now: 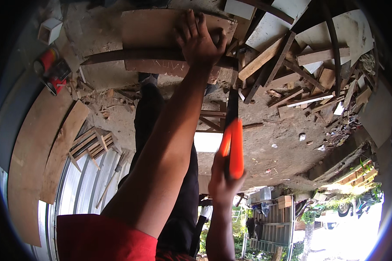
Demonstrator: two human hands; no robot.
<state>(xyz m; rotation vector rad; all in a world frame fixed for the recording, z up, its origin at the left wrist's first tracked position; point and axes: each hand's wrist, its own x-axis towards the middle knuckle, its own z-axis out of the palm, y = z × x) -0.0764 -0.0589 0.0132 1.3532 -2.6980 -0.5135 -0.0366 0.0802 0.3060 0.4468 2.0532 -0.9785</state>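
Note:
My left hand [198,37] lies flat, fingers spread, pressing down on a brown wooden board [148,28] that rests across a dark beam [130,55]. My right hand [224,185] is closed around the orange handle [234,148] of a handsaw. Its dark blade [232,102] runs up to the board's right end, just right of my left hand. My legs in dark trousers [150,113] stand below the board.
A heap of scrap wood strips and panels [309,74] covers the dirt ground at right. Red containers [52,71] and a white box [50,30] sit at left. Plywood sheets [35,148], a slatted wooden frame [93,143] and corrugated metal [87,182] lie at lower left.

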